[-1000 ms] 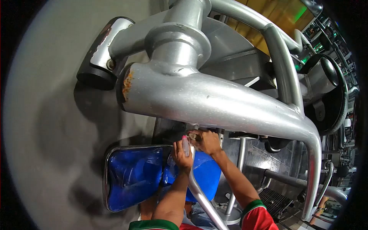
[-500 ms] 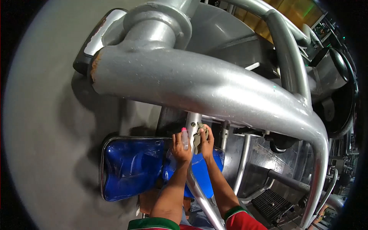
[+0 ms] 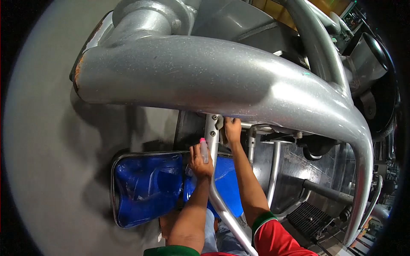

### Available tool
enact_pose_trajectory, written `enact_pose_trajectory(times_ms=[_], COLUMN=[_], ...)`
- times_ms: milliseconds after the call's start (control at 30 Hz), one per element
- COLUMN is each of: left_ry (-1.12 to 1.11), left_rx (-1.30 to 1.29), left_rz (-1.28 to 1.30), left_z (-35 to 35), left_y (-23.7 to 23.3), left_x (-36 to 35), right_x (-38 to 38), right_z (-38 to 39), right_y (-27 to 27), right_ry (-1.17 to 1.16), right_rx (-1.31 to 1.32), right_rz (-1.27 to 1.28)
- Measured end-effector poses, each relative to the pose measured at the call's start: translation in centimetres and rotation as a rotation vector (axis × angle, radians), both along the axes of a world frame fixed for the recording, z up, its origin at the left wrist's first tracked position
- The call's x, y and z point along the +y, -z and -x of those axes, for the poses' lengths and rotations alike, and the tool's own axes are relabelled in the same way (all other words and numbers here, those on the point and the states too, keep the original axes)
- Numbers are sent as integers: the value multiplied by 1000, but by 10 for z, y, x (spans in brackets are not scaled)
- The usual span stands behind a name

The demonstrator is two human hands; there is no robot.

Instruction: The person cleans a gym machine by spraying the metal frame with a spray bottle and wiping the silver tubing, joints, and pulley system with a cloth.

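Centre frame | our left hand point(image 3: 200, 165): fingers gripped a bottle point(image 3: 204, 150) | our right hand point(image 3: 232, 129) touched the post point(image 3: 211, 138) under the tube point(image 3: 213, 81); finger state we couldn't tell.

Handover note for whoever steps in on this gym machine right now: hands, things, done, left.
Left hand: closed on a small pink-capped bottle, held beside the upright post.
Right hand: pressed on the top of the post, just under the big silver arm. Its grip is unclear; it may hold a cloth, mostly hidden.
Blue seat pads: below the left hand, neither hand on them.
Done: the surfaces do not show it; the hands are at the post's top.
Left: probably the lower post and the pads.
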State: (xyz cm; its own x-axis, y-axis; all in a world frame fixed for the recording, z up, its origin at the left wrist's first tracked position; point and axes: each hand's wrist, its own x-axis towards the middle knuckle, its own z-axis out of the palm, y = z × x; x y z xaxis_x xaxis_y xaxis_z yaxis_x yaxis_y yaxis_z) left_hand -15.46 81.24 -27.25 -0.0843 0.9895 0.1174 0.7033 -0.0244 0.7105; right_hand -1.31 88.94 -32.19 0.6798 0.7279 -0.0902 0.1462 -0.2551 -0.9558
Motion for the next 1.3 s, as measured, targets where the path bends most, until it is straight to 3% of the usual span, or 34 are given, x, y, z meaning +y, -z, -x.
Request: enact_pose_trajectory(times_ms=[33, 100, 133, 233, 367, 400, 567, 633, 767, 933, 1067, 1100, 1167, 1200, 1300], left_ry=[-3, -4, -9, -22, -7, -3, -15, -8, -41, -18, -57, -55, -61, -57, -20], left_rx=[-28, -37, -40, -11, -24, -20, -44, -47, -25, -17, -25, -26, 6, 6, -9], left_rz=[32, 32, 29, 66, -37, -35, 39, 17, 54, -7, 21, 21, 34, 33, 9], left_z=[-1, -2, -2, -3, -1, -1, -3, -3, -5, -1, -5, -5, -6, -5, -4], left_y=[-1, -1, -2, -8, 6, 5, 0, 2, -3, 8, 3, 3, 2, 3, 3], left_x=[0, 0, 1, 1, 2, 2, 1, 2, 2, 3, 2, 2, 2, 2, 2], right_x=[-9, -36, -50, -73, -52, -46, -35, -45, -62, -40, -30, -30, -32, -38, -58], right_z=[1, 15, 24, 41, 30, 22, 8, 9, 19, 0, -11, -12, -11, -3, 17], right_y=[0, -15, -12, -48, -17, -28, -2, 7, 35, 39, 25, 40, 83, 66, 12], right_ry=[-43, -38, -37, -73, 5, -44, 8, -14, 12, 25, -136, -134, -177, -55, -11], right_rx=[9, 6, -68, 124, -55, -20, 21, 17, 304, 182, 600, 599, 258, 287, 262], right_rz=[-86, 127, 47, -26, -4, 144, 64, 150, 145, 231, 122, 121, 11, 92, 203])
